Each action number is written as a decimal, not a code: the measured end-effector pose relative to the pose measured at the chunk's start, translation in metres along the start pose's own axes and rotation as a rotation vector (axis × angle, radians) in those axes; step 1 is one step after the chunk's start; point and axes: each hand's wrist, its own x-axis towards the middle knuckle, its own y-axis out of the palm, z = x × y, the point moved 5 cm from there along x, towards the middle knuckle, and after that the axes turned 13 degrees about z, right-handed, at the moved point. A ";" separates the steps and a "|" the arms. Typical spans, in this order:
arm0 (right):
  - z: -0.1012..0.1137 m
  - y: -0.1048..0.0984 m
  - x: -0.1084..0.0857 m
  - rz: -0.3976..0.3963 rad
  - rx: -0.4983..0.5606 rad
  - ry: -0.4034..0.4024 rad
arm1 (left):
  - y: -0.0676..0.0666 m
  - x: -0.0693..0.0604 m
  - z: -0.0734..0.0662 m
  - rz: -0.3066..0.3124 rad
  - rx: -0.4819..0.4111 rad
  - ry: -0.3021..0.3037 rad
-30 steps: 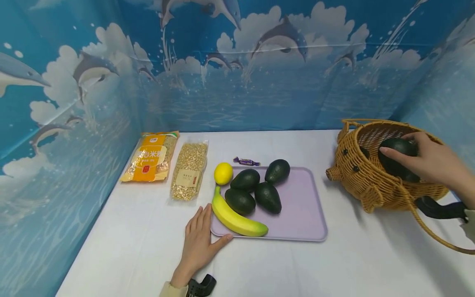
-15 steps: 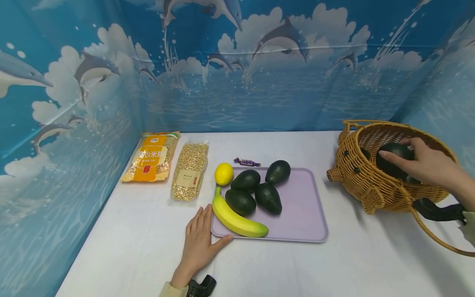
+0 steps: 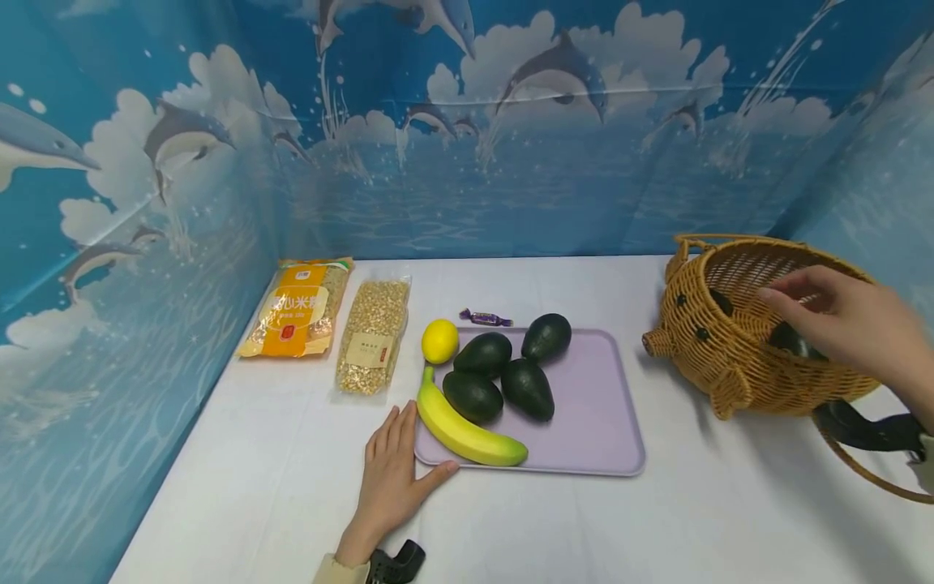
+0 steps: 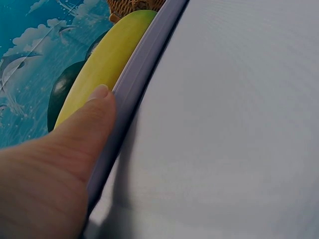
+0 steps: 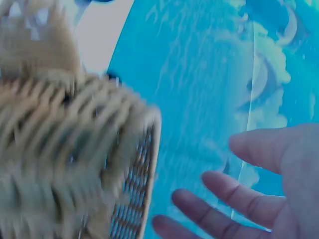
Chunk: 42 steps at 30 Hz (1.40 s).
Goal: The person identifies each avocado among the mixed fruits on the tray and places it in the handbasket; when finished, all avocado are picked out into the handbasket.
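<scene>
My right hand (image 3: 850, 316) hovers over the opening of a pig-shaped wicker basket (image 3: 704, 365), its fingers apart with nothing between them; the right wrist view shows the fingers (image 5: 239, 199) spread beside the basket rim. Inside the basket lie dark avocados (image 3: 791, 339), partly hidden by the hand and wall. My left hand (image 3: 394, 470) rests at the near left corner of a lilac tray (image 3: 591, 414), thumb touching its rim. On the tray are a banana (image 3: 467, 434) and several avocados (image 3: 529, 389). A lemon (image 3: 439, 341) sits at the tray's far left corner.
A purple-wrapped candy (image 3: 485, 318) lies behind the tray. To the left are an orange-labelled grain bag (image 3: 295, 308) and a clear bag of pale grains (image 3: 372, 337). The basket's rope handle (image 3: 868, 478) trails on the white table. Dolphin-print cloth (image 3: 467, 186) walls the back and sides.
My right hand has let go of the avocado it was holding in the basket and has risen slightly. The avocado now lies lower inside. My left hand stays put.
</scene>
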 end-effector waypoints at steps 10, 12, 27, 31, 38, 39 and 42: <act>0.078 0.009 -0.034 -0.166 0.122 -0.231 | 0.001 0.000 0.001 0.007 -0.001 -0.014; 0.088 0.017 -0.037 -0.184 0.159 -0.282 | 0.001 0.000 0.001 0.006 -0.003 -0.015; 0.143 0.087 -0.025 -0.078 0.247 -0.497 | 0.001 0.001 0.000 0.010 -0.004 -0.018; 0.152 0.098 -0.018 -0.051 0.277 -0.493 | 0.000 0.002 0.000 0.008 0.001 -0.016; 0.166 0.120 -0.007 0.058 0.311 -0.484 | 0.000 0.001 0.000 0.023 0.004 -0.026; 0.168 0.123 -0.005 0.077 0.307 -0.477 | 0.000 0.001 0.000 0.024 0.001 -0.026; 0.172 0.134 -0.002 0.133 0.281 -0.449 | 0.000 0.000 0.000 0.022 0.001 -0.026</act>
